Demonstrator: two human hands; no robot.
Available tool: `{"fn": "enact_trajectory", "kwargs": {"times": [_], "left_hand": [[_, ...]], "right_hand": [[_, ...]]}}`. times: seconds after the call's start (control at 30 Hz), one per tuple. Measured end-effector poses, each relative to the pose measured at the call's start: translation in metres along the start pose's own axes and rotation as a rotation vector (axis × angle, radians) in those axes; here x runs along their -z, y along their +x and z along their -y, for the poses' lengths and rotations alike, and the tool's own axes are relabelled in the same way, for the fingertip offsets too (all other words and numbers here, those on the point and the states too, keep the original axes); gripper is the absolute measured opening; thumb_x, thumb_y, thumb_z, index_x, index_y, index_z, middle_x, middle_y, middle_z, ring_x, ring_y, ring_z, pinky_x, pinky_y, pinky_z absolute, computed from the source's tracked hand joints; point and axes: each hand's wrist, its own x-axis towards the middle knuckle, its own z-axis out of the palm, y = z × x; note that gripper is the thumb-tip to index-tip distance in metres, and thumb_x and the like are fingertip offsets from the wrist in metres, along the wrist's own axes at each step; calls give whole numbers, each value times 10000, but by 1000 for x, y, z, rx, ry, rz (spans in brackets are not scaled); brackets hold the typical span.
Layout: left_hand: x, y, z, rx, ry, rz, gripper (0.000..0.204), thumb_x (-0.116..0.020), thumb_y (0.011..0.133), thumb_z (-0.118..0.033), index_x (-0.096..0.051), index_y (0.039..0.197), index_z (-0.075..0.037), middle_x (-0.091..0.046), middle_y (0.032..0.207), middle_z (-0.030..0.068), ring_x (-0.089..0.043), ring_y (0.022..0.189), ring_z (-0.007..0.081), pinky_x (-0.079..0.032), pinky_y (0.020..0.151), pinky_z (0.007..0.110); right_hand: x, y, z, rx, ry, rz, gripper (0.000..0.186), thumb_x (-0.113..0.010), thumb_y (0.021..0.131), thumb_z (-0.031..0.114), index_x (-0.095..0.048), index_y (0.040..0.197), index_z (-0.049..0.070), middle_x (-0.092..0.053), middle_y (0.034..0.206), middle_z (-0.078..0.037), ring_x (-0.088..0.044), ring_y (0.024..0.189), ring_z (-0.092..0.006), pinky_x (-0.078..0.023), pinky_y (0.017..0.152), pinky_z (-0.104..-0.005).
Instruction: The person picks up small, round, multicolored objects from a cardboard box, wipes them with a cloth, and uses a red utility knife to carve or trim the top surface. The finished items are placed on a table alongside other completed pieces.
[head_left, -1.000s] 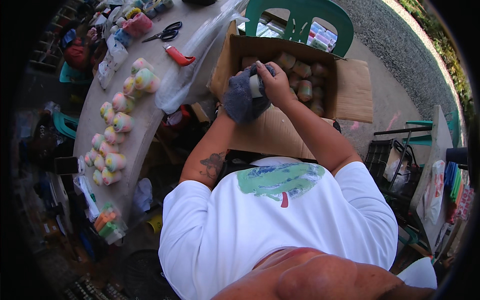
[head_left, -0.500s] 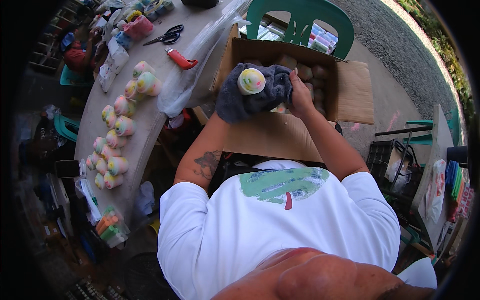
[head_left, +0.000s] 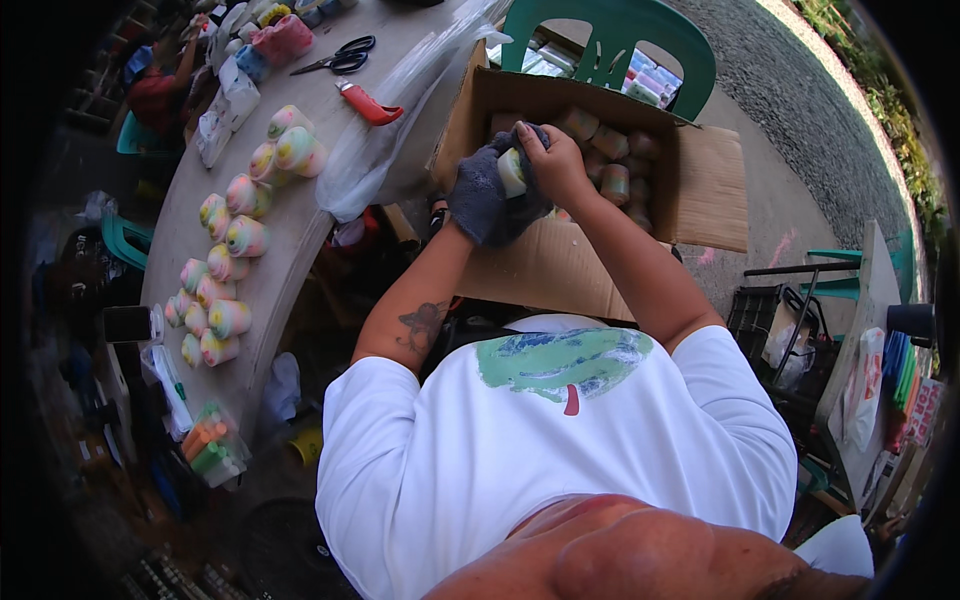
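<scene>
A grey cloth (head_left: 477,200) covers my left hand, whose fingers are hidden beneath it. Wrapped in the cloth is a pale, candle-like cylinder (head_left: 513,173) with yellow and green tints, and only part of it shows. My right hand (head_left: 558,165) is closed on the cloth's far right side, thumb up, pressing it around the cylinder. Both hands are above the near left part of an open cardboard box (head_left: 710,190). Inside the box, several similar cylinders (head_left: 615,184) are packed together on the right.
Several pastel cylinders (head_left: 247,237) stand grouped on the curved table (head_left: 290,240) at left. Scissors (head_left: 345,58), a red-handled cutter (head_left: 370,104) and clear plastic (head_left: 365,165) lie there too. A green chair (head_left: 690,50) stands behind the box. Another person (head_left: 160,95) sits far left.
The cylinder has turned from facing up to lying on its side within the cloth. My right hand has moved left, from the cloth's edge onto the wrapped cylinder.
</scene>
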Motion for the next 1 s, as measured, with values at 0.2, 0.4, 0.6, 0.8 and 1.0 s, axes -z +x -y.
{"fn": "enact_trajectory", "kwargs": {"times": [0.2, 0.4, 0.6, 0.8, 1.0], "left_hand": [[12, -13, -8, -321, 191, 194, 407, -735, 791, -265, -622, 1154, -118, -665, 1098, 118, -638, 1036, 260, -481, 944, 383], [2, -20, 35, -343, 115, 231, 343, -544, 941, -333, -547, 1203, -111, -627, 1140, 106, -605, 1064, 229, -455, 996, 395], [18, -28, 35, -320, -92, 188, 327, -527, 959, -345, -517, 1187, -111, -609, 1087, 94, -592, 1031, 232, -441, 1002, 393], [22, -28, 31, -214, -205, 169, 345, -644, 874, -330, -543, 1127, -119, -618, 1007, 70, -598, 980, 237, -431, 987, 386], [14, -20, 18, -349, 112, 192, 333, -759, 784, -303, -579, 1009, -137, -621, 882, 38, -604, 900, 249, -416, 966, 379]], "right_hand": [[28, 8, -8, -628, 755, 210, 384, -646, 937, 381, -651, 1067, 20, -695, 985, -73, -659, 847, -180, -528, 805, -332], [18, 16, 26, 493, -543, -178, 413, -595, 943, 434, -660, 1146, 80, -660, 1160, -145, -551, 1176, -287, -447, 941, -420], [-96, 63, 116, 604, -478, 304, 352, -611, 919, 381, -686, 1104, 91, -624, 1210, -158, -526, 1193, -371, -432, 995, -463], [-166, 95, 108, 505, -853, 444, 399, -655, 875, 281, -623, 1151, -6, -655, 1077, -248, -632, 1019, -377, -505, 903, -428], [-30, 63, 122, -5, 183, 591, 521, -585, 903, 79, -436, 1397, 13, -647, 1074, -129, -691, 929, -207, -567, 719, -332]]}}
